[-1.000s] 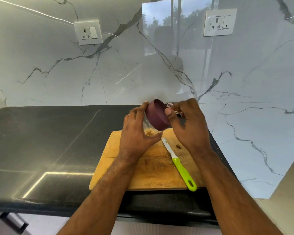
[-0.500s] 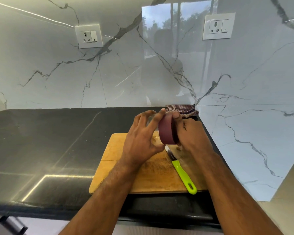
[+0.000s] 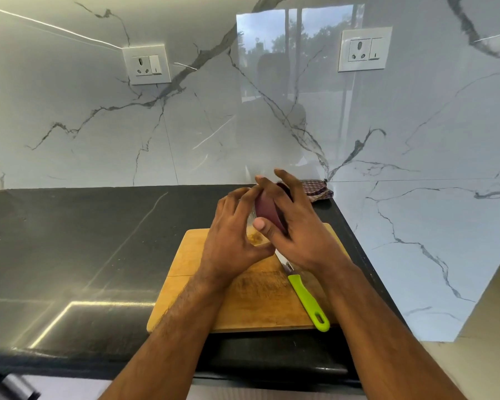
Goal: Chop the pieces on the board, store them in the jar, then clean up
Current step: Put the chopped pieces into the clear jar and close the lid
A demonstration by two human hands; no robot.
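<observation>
My right hand [image 3: 298, 226] curls round the maroon lid [image 3: 267, 210] while my left hand [image 3: 234, 235] grips the jar [image 3: 253, 236], mostly hidden behind my fingers, tipped sideways above the wooden board [image 3: 251, 298], where my right wrist covers part of the green-handled knife's [image 3: 308, 298] blade.

Readable text: none anywhere, not on the two white wall sockets [image 3: 147, 64], not on the green-handled knife [image 3: 308, 300].
</observation>
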